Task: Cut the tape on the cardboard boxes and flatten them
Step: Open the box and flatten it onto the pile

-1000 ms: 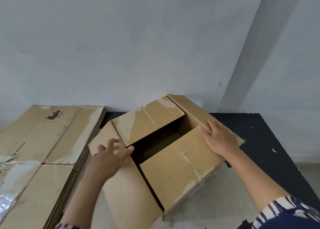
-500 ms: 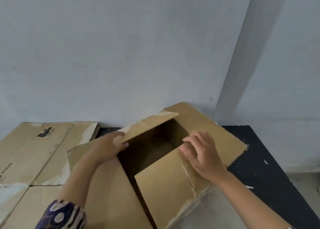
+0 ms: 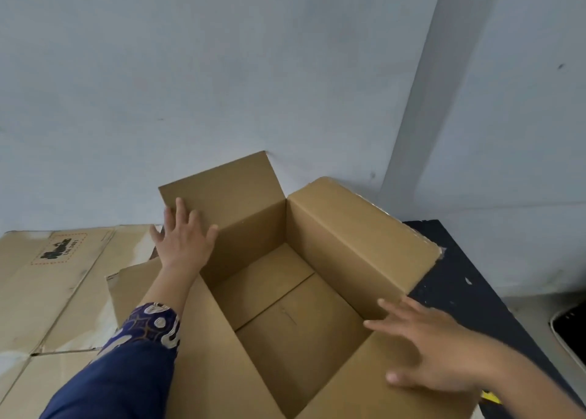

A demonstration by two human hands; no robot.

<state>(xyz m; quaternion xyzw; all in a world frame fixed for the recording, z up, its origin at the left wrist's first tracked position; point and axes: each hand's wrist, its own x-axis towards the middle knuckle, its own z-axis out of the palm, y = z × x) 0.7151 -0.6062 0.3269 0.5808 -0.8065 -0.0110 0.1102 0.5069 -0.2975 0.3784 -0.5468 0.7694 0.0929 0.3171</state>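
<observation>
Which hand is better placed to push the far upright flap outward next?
Left. The left hand lies spread flat against the far upright flap of the open box, probably ready to push. The right hand rests on the near-right flap.

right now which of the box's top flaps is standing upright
The far flap under the left hand, standing up against the wall. The left-side flap lies folded outward and down; the right hand presses the near-right one.

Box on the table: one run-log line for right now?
box: top open | left hand: flat on far flap | right hand: flat on near flap | bottom closed
</observation>
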